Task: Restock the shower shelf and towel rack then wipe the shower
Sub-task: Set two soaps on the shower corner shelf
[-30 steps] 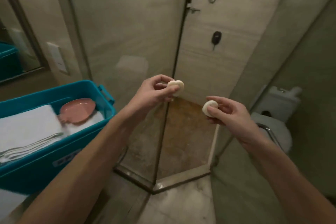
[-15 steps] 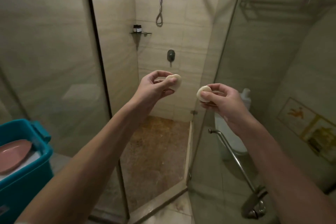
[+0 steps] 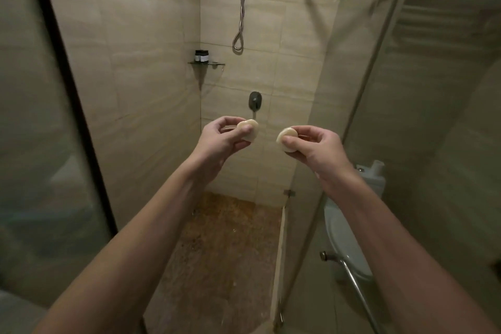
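Note:
Both my hands are held out in front of the open shower stall. My left hand (image 3: 219,138) pinches a small round cream soap bar (image 3: 250,129) between thumb and fingers. My right hand (image 3: 314,149) pinches a second round soap bar (image 3: 286,137) the same way. The two soaps are a short gap apart. Above and behind them, a small glass corner shelf (image 3: 207,64) is fixed in the shower corner with two small dark bottles (image 3: 202,55) standing on it. A metal towel rack (image 3: 444,16) shows dimly through the glass at upper right.
A shower hose (image 3: 241,13) hangs on the back wall above the mixer valve (image 3: 254,100). The glass door (image 3: 311,171) stands open on the right, its handle bar (image 3: 352,279) low down. A toilet (image 3: 349,225) sits behind the glass. A dark-framed glass panel (image 3: 67,89) is on the left. The shower floor (image 3: 217,252) is brown.
The view has swung right and up towards the shower; the blue bin has left the frame. Both hands still hold their soaps, now closer together and nearer the shelf.

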A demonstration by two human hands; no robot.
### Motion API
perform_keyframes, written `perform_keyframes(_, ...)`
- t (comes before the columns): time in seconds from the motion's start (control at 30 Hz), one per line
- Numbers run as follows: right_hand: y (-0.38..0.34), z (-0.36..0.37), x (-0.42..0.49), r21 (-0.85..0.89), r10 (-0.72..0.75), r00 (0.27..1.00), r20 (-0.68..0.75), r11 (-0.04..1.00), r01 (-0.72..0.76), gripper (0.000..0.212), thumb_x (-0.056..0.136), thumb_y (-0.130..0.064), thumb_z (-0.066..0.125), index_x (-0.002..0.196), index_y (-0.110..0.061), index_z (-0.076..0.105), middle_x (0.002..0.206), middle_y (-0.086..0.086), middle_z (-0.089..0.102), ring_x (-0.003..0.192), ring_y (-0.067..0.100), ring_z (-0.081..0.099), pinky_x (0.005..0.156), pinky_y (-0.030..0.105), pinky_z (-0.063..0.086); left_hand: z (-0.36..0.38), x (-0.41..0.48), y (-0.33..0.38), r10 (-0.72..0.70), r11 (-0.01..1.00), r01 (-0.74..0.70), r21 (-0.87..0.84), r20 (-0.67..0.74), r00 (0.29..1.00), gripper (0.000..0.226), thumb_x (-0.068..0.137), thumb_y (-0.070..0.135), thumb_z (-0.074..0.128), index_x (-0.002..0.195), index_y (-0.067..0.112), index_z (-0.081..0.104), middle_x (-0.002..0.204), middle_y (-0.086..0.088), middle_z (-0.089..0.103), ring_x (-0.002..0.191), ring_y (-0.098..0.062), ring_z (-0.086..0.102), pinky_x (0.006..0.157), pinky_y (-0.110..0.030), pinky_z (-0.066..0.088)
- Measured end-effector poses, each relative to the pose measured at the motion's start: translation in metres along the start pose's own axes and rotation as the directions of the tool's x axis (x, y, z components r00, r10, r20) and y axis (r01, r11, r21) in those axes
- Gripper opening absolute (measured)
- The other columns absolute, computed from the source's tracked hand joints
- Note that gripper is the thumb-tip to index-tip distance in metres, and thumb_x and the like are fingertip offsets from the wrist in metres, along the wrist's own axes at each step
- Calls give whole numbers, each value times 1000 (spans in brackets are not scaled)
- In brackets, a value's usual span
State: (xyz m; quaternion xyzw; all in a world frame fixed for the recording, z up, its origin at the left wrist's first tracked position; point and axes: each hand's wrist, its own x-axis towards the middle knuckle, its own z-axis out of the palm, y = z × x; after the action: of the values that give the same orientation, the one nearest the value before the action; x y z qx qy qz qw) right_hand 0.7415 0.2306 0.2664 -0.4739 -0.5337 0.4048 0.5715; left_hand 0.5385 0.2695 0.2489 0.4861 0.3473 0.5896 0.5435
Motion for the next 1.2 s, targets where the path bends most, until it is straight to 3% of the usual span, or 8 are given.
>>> perform_keyframes(0.23, 23, 39, 144, -8, 7, 998, 70, 1000, -6, 24, 81, -5, 80, 104, -4, 72, 99, 14, 76, 93, 21, 73, 94, 43, 58, -41, 151, -19, 87, 996, -84, 31, -153, 984, 17, 85, 13, 78, 99, 10, 68, 109, -18, 72, 99, -21, 70, 83, -31, 58)
perform_keyframes(0.43, 45, 61, 233, 37, -17, 993, 113, 999, 13, 25, 83, -6, 79, 106, -2, 72, 103, 16, 76, 101, 26, 73, 95, 42, 58, -62, 238, -29, 74, 997, -67, 46, -153, 986, 13, 87, 7, 76, 97, 9, 68, 106, -17, 71, 97, -21, 69, 85, -32, 59)
perform_keyframes(0.6, 71, 80, 312, 63, -9, 992, 122, 998, 1, 25, 84, -4, 77, 108, 0, 71, 107, 19, 74, 98, 23, 72, 93, 39, 59, -89, 301, -41, 72, 995, -59, 80, -172, 982, 12, 87, 5, 75, 97, 8, 69, 101, -12, 71, 94, -18, 70, 85, -31, 59)
perform_keyframes(0.87, 114, 132, 488, 92, -13, 978, 207, 996, -6, 20, 81, -6, 80, 99, -8, 71, 91, 10, 71, 90, 22, 71, 89, 42, 60, -152, 439, -49, 149, 978, -106, 179, -245, 958, 14, 86, 3, 75, 99, 7, 70, 97, -10, 71, 94, -19, 69, 87, -34, 59)
perform_keyframes(1.2, 118, 192, 722, 79, -76, 943, 323, 995, 54, 23, 80, -3, 81, 98, -7, 68, 93, 12, 70, 90, 22, 71, 87, 42, 61, -202, 636, -29, 225, 966, -163, 202, -341, 913, 17, 85, 3, 76, 101, 7, 69, 97, -10, 72, 95, -19, 70, 82, -30, 60)
